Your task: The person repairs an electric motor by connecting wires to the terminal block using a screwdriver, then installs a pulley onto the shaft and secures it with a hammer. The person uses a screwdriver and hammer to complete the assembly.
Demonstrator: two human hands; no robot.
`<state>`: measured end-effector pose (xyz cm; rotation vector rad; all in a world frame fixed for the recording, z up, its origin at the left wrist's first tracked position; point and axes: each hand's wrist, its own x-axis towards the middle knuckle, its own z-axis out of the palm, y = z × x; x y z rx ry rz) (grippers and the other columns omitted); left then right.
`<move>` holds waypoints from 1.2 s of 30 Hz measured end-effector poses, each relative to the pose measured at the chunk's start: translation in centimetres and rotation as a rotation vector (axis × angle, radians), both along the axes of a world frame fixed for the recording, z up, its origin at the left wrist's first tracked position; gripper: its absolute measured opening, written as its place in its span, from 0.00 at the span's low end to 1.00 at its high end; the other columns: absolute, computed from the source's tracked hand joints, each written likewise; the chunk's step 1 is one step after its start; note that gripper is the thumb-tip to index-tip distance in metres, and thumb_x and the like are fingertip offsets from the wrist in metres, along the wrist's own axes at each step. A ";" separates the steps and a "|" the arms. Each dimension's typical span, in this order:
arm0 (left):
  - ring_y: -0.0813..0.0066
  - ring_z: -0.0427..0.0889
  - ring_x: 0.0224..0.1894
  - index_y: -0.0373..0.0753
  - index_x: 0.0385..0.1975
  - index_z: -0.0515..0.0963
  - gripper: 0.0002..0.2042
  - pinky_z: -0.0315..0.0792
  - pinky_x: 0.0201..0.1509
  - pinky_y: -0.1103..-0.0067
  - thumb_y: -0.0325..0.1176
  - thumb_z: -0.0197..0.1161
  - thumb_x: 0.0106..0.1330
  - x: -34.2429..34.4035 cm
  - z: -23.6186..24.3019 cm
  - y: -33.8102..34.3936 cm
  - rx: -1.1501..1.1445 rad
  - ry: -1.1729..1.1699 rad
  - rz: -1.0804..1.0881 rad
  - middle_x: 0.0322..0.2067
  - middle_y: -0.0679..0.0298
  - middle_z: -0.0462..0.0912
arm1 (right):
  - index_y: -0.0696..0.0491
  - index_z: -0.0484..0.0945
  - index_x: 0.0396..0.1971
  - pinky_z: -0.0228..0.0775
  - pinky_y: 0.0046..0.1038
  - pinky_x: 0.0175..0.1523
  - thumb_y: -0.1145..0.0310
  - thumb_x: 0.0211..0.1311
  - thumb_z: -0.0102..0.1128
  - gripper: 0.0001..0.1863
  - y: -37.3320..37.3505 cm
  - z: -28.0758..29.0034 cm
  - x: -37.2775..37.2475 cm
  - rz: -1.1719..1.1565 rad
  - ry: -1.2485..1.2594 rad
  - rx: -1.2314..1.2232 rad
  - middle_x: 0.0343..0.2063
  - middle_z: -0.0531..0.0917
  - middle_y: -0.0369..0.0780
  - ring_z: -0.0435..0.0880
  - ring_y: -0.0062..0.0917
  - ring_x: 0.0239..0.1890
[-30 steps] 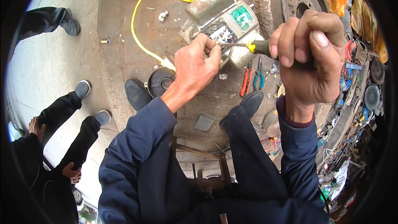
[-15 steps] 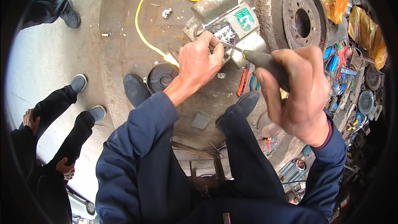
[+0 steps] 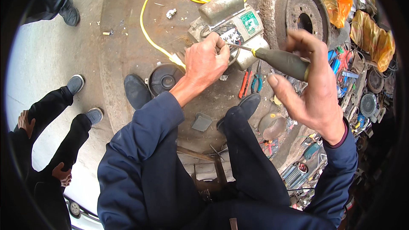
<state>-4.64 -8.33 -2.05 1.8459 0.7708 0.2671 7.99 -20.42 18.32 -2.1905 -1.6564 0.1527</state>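
Observation:
My left hand [image 3: 206, 61] pinches at the exposed terminal block [image 3: 229, 33] of a grey metal electric motor [image 3: 221, 9]; what is between its fingertips is too small to make out. The tip of a screwdriver [image 3: 279, 57] reaches those fingers. Its dark handle lies in my right hand [image 3: 309, 89], loosely held, with the thumb lifted off it. A yellow cable [image 3: 151, 38] runs to the motor from a coil above. A round black cover [image 3: 164, 81] sits left of my wrist. Red-handled pliers [image 3: 243, 85] and blue-handled pliers [image 3: 256, 83] lie below the motor.
A rusty wheel rim [image 3: 289, 0] and orange plastic bags [image 3: 375, 47] lie at the right, above scattered parts and tools [image 3: 366, 104]. A grey plate [image 3: 202, 121] is between my shoes. Other people's legs [image 3: 55, 110] are at the left, one person's hands [image 3: 61, 174] low there.
My right hand has moved lower and rightward, its thumb opening away from the handle and its grip loosening, and the handle now shows more fully. My left hand stays at the terminal block.

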 end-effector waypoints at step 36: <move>0.70 0.88 0.25 0.37 0.31 0.83 0.09 0.80 0.33 0.71 0.36 0.71 0.66 0.0 0.0 -0.1 -0.010 0.015 0.002 0.23 0.60 0.88 | 0.60 0.77 0.52 0.81 0.31 0.42 0.69 0.62 0.80 0.24 0.1 1.0 0.3 -0.013 0.026 -0.124 0.42 0.85 0.50 0.91 0.36 0.41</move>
